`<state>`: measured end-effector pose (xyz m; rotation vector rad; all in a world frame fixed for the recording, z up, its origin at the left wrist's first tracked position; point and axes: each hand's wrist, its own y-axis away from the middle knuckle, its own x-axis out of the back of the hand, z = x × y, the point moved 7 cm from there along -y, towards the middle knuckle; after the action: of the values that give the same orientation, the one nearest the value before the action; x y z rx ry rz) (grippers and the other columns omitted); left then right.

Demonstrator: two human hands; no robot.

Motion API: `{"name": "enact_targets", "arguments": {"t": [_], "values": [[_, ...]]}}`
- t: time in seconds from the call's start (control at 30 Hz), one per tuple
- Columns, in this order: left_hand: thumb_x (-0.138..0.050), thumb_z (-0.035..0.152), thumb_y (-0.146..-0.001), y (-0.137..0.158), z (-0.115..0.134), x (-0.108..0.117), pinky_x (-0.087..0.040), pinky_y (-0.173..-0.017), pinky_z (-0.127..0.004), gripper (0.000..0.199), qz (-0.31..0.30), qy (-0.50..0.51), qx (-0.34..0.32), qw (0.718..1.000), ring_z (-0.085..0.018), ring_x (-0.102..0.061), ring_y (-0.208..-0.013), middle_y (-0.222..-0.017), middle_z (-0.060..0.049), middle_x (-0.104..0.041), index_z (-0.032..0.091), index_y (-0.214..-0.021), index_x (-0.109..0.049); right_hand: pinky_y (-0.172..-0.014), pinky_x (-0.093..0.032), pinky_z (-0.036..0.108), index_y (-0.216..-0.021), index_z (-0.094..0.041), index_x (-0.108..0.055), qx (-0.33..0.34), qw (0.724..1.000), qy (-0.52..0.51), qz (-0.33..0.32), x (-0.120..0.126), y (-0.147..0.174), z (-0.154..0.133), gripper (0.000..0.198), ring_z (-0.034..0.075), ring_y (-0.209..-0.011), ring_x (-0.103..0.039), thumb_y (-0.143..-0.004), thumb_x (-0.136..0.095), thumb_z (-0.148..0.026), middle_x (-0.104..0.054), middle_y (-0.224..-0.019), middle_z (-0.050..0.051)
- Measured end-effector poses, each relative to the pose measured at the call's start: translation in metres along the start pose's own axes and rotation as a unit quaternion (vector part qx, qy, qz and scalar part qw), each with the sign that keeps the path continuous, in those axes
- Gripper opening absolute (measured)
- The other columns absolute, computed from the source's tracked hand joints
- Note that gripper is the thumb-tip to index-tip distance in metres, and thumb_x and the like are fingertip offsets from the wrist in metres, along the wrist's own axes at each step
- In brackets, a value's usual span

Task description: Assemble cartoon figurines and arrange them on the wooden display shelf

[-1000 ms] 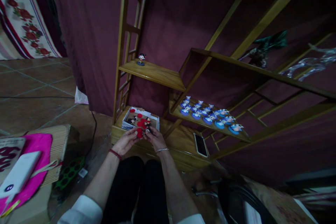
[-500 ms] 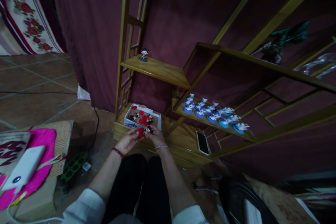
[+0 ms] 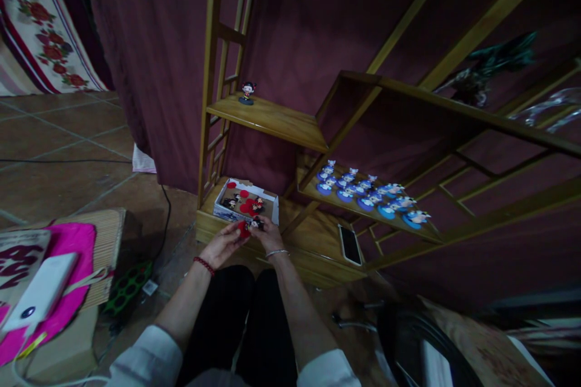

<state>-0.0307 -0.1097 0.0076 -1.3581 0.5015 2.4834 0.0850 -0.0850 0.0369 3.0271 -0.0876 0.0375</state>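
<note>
In front of the open box, my left hand (image 3: 224,243) pinches a red round base (image 3: 244,230). My right hand (image 3: 270,236) closes on a small black-haired figurine (image 3: 256,224), held right against that base; whether the two are joined I cannot tell. Just beyond my hands, the white cardboard box (image 3: 222,213) holds several small dark-haired figures and red discs (image 3: 245,208). One finished-looking figurine (image 3: 247,92) with black hair and a dark base stands upright on the wooden shelf (image 3: 272,118) above.
Rows of blue-and-white figurines (image 3: 346,191) stand on a shelf to the right. A phone (image 3: 350,245) lies on the lower wooden board. At left, a white power bank (image 3: 43,290) with a cable rests on pink cloth. A black bag (image 3: 408,338) is at lower right.
Both hands stay close together with the figurine and red base, which have turned slightly between the fingers. The view has shifted a little; nothing else has moved.
</note>
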Motion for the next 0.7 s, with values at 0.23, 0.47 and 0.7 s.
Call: {"name": "enact_targets", "arguments": {"t": [0.23,0.47,0.7], "values": [[-0.058,0.004,-0.067,0.003,0.005,-0.009,-0.034,-0.095,-0.037,0.03,-0.014,0.006,-0.016,1.0,-0.016,-0.055,-0.095,-0.101,-0.005,-0.061,0.014,-0.095,-0.06,-0.075,-0.046,0.031,-0.09,-0.02,-0.054,0.038,0.998,0.042,-0.022,0.001,-0.004,-0.007,0.036,0.015,-0.077,-0.058,-0.055,-0.064,-0.023,-0.062,-0.082,-0.001],[-0.057,0.005,-0.069,0.005,0.006,-0.016,-0.033,-0.096,-0.037,0.032,-0.036,0.0,-0.018,0.999,-0.016,-0.054,-0.097,-0.1,-0.006,-0.061,0.014,-0.1,-0.058,-0.079,-0.045,0.031,-0.091,-0.021,-0.053,0.051,0.997,0.045,-0.044,0.0,-0.002,-0.017,0.036,0.014,-0.078,-0.058,-0.056,-0.063,-0.022,-0.062,-0.083,-0.002],[-0.058,0.004,-0.067,0.005,0.005,-0.016,-0.035,-0.094,-0.037,0.03,-0.016,-0.002,-0.019,1.0,-0.016,-0.054,-0.096,-0.102,-0.006,-0.06,0.014,-0.096,-0.059,-0.078,-0.045,0.03,-0.092,-0.02,-0.053,0.072,0.993,0.072,-0.057,0.0,0.001,-0.028,0.036,0.013,-0.076,-0.058,-0.057,-0.062,-0.023,-0.062,-0.082,-0.002]]}}
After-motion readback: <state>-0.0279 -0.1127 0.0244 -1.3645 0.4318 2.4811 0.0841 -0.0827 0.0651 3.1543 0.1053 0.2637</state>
